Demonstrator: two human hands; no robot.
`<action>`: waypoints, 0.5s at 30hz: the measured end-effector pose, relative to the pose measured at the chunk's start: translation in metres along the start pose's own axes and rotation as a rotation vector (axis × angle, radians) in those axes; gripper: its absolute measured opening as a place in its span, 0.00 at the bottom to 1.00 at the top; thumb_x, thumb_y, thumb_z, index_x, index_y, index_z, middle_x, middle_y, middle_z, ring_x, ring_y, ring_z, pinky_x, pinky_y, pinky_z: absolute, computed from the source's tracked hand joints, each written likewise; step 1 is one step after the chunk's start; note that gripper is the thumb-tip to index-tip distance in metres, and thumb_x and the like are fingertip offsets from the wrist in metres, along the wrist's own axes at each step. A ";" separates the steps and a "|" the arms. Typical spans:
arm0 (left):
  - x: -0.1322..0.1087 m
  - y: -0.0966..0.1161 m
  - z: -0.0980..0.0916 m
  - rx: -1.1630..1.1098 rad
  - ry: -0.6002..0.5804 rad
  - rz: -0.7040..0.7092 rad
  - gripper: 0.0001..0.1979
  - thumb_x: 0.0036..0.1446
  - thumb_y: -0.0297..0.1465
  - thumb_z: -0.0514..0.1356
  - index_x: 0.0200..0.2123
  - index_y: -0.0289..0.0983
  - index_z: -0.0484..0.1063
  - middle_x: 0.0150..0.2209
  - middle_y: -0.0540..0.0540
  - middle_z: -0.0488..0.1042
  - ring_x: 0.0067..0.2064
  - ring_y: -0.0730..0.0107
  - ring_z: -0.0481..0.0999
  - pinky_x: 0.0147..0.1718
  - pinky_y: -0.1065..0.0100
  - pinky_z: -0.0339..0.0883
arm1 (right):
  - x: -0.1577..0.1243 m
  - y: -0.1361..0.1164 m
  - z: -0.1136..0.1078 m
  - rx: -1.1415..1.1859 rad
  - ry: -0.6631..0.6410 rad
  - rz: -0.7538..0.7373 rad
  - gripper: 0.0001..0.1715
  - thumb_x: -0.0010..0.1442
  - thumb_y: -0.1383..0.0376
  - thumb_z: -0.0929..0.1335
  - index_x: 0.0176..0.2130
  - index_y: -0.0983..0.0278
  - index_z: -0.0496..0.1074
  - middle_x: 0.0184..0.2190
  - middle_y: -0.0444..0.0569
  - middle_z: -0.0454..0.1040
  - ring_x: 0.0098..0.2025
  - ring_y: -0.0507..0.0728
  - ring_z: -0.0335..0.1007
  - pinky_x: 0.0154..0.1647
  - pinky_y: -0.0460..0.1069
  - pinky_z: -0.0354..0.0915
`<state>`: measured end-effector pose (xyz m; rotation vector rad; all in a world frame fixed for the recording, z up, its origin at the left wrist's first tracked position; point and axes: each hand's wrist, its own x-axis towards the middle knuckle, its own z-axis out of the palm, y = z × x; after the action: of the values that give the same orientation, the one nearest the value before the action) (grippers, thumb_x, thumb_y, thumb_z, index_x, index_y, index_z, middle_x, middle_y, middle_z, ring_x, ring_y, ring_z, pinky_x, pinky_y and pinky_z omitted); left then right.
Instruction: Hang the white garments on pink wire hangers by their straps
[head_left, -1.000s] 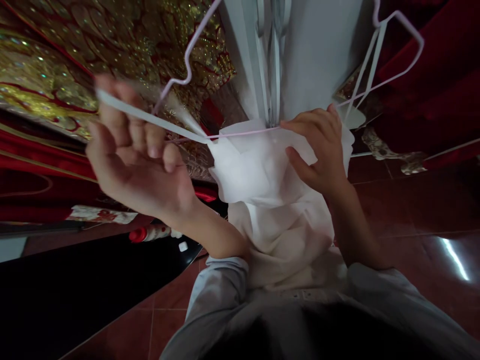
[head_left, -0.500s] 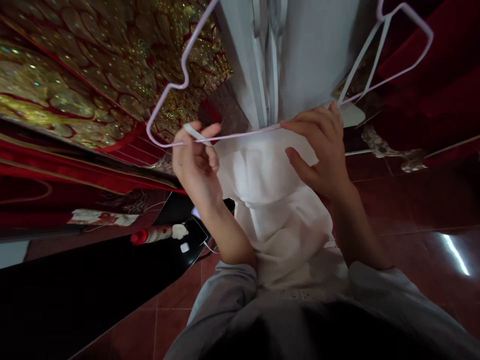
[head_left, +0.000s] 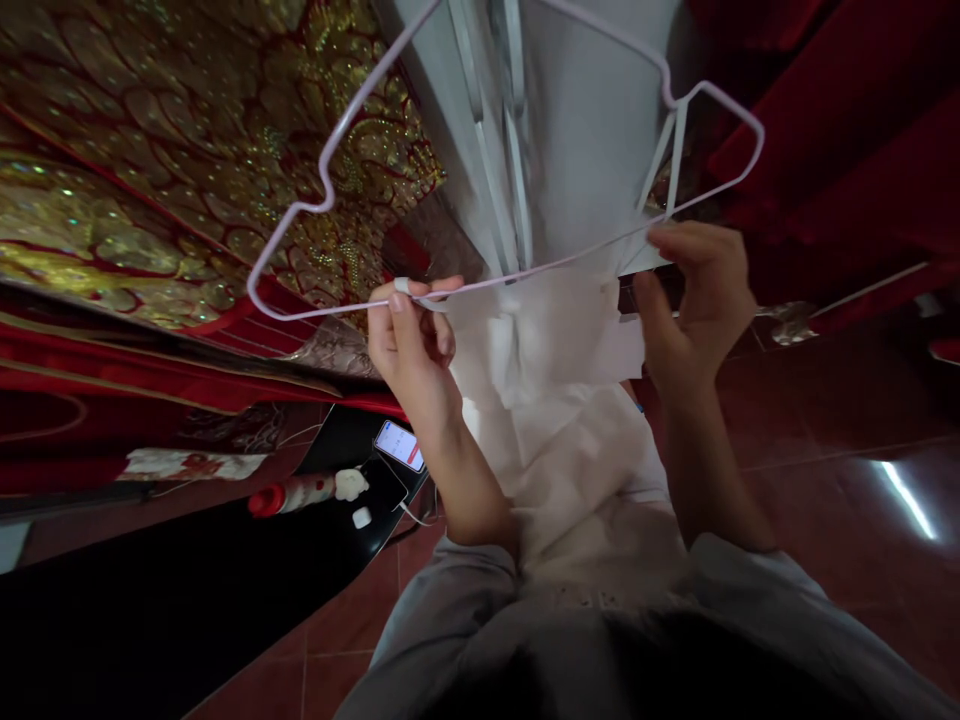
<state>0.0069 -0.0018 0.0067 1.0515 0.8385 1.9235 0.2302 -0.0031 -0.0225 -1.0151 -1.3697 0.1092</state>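
Note:
A pale pink clothes hanger (head_left: pixel 328 165) spans the view, with a white garment (head_left: pixel 540 340) below its bottom bar. My left hand (head_left: pixel 416 345) is closed on the left part of that bar, thumb against it, and a white strap (head_left: pixel 403 286) lies over its fingers. At the other end, a white hanging loop (head_left: pixel 661 160) runs up to the hanger's right notch. My right hand (head_left: pixel 701 300) is beside this loop and the bar, thumb and forefinger apart; whether a fingertip touches the loop I cannot tell.
Red and gold sequined garments (head_left: pixel 247 130) hang at left, red cloth (head_left: pixel 825 110) at right. A black table (head_left: pixel 150 600) at lower left carries a phone (head_left: pixel 400 444), a red-capped bottle (head_left: pixel 289 494) and a small white case (head_left: pixel 361 517). Ahead stand grey panels (head_left: pixel 585 130).
The hanger has shifted left and lower in view, its right end swinging inward. The right loop now sits in the notch. My right hand has moved right with its fingers apart; my left hand pinches the bar.

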 end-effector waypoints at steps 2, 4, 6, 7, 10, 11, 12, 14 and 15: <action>0.001 -0.002 -0.002 -0.003 -0.015 0.004 0.16 0.68 0.44 0.67 0.33 0.39 0.73 0.36 0.44 0.83 0.18 0.78 0.51 0.16 0.69 0.41 | -0.002 0.011 -0.004 0.064 0.056 0.172 0.14 0.64 0.55 0.73 0.49 0.53 0.77 0.47 0.49 0.77 0.51 0.59 0.76 0.55 0.59 0.75; 0.001 -0.004 -0.004 0.007 -0.030 0.009 0.16 0.67 0.46 0.67 0.34 0.40 0.74 0.38 0.44 0.84 0.18 0.77 0.52 0.16 0.67 0.41 | -0.005 0.018 -0.006 0.114 -0.037 0.291 0.14 0.65 0.54 0.72 0.48 0.56 0.78 0.41 0.48 0.79 0.45 0.57 0.78 0.49 0.57 0.76; 0.001 -0.006 -0.005 0.029 -0.030 0.022 0.17 0.68 0.46 0.66 0.35 0.40 0.74 0.39 0.44 0.84 0.19 0.77 0.52 0.16 0.66 0.42 | -0.005 0.021 -0.006 0.141 -0.147 0.352 0.14 0.66 0.54 0.71 0.48 0.58 0.78 0.35 0.46 0.79 0.40 0.55 0.79 0.45 0.55 0.76; 0.001 -0.007 -0.005 0.038 -0.027 0.029 0.17 0.69 0.46 0.65 0.35 0.40 0.73 0.39 0.44 0.84 0.19 0.77 0.51 0.17 0.66 0.41 | -0.005 0.021 -0.005 0.154 -0.159 0.361 0.15 0.65 0.53 0.72 0.48 0.58 0.77 0.34 0.45 0.78 0.39 0.55 0.78 0.43 0.54 0.75; 0.000 -0.009 -0.005 0.056 -0.021 0.034 0.17 0.72 0.45 0.62 0.36 0.39 0.71 0.38 0.45 0.83 0.19 0.78 0.51 0.17 0.67 0.41 | 0.000 0.022 -0.001 0.187 -0.075 0.348 0.20 0.59 0.51 0.76 0.48 0.56 0.75 0.36 0.44 0.76 0.38 0.53 0.74 0.42 0.52 0.73; 0.000 -0.009 -0.005 0.065 -0.018 0.034 0.17 0.73 0.45 0.62 0.36 0.39 0.71 0.38 0.45 0.83 0.19 0.78 0.51 0.18 0.68 0.41 | 0.002 0.022 0.000 0.198 -0.046 0.347 0.21 0.58 0.51 0.77 0.46 0.56 0.75 0.37 0.44 0.76 0.39 0.53 0.74 0.42 0.51 0.73; -0.001 -0.010 -0.004 0.074 -0.013 0.034 0.17 0.73 0.46 0.61 0.37 0.39 0.70 0.39 0.45 0.83 0.19 0.79 0.51 0.18 0.67 0.41 | 0.004 0.022 0.001 0.208 -0.038 0.351 0.20 0.57 0.51 0.77 0.45 0.56 0.75 0.37 0.45 0.76 0.40 0.53 0.73 0.43 0.51 0.73; -0.001 -0.010 -0.004 0.073 -0.009 0.046 0.17 0.72 0.47 0.62 0.39 0.39 0.71 0.39 0.45 0.82 0.19 0.79 0.50 0.18 0.68 0.41 | 0.007 0.019 0.002 0.236 -0.077 0.372 0.15 0.57 0.53 0.77 0.41 0.56 0.77 0.38 0.46 0.78 0.40 0.54 0.74 0.45 0.52 0.73; -0.002 -0.011 -0.004 0.060 -0.012 0.056 0.17 0.71 0.47 0.63 0.40 0.39 0.73 0.40 0.45 0.83 0.19 0.80 0.49 0.17 0.68 0.40 | 0.009 0.017 0.002 0.254 -0.092 0.382 0.12 0.58 0.55 0.77 0.39 0.57 0.77 0.38 0.46 0.79 0.40 0.54 0.74 0.45 0.53 0.73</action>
<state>0.0073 0.0014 -0.0048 1.1323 0.8735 1.9475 0.2387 0.0134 -0.0272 -1.0536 -1.1938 0.6058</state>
